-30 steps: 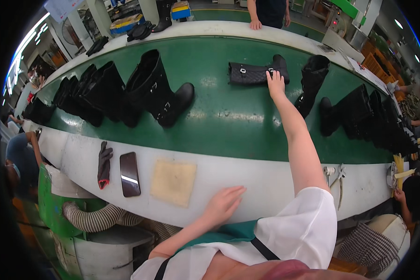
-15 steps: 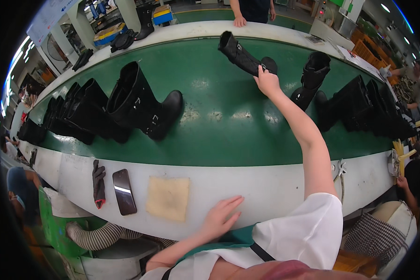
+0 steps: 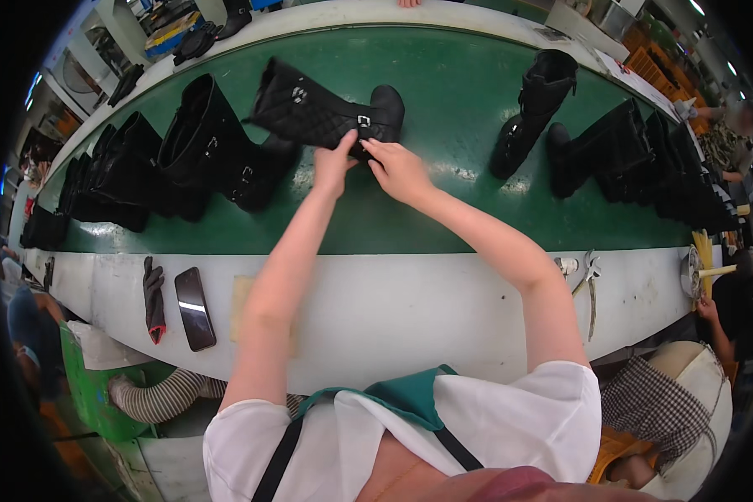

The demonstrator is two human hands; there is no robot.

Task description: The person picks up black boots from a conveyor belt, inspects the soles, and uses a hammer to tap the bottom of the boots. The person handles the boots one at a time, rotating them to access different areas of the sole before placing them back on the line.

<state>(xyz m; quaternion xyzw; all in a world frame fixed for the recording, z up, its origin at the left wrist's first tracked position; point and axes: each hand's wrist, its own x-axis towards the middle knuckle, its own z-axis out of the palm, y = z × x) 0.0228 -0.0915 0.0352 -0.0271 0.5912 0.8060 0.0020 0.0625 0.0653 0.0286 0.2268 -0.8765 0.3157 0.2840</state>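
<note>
A black quilted boot [image 3: 314,109] with buckles lies tilted over the green belt, its shaft to the left and toe pointing away at the right. My left hand [image 3: 333,170] grips it low at the ankle, thumb over the side. Close beside, my right hand [image 3: 402,173] has its fingers closed at the heel, below the ankle buckle; exactly what the fingertips pinch is hidden. To the left stands a larger black boot [image 3: 197,138], partly behind the held one. Another black boot [image 3: 540,105] stands apart on the right.
Rows of black boots line the green belt [image 3: 443,226] at left [image 3: 125,167] and right [image 3: 607,155]. On the white near ledge lie a dark glove [image 3: 154,297], a phone [image 3: 194,309], a yellowish cloth [image 3: 241,305] under my left forearm, and a metal tool [image 3: 591,272]. Other people work at the sides.
My right hand has brought the boot leftward and nearer. My left hand has risen from the ledge and taken hold of it. The view has shifted, too.
</note>
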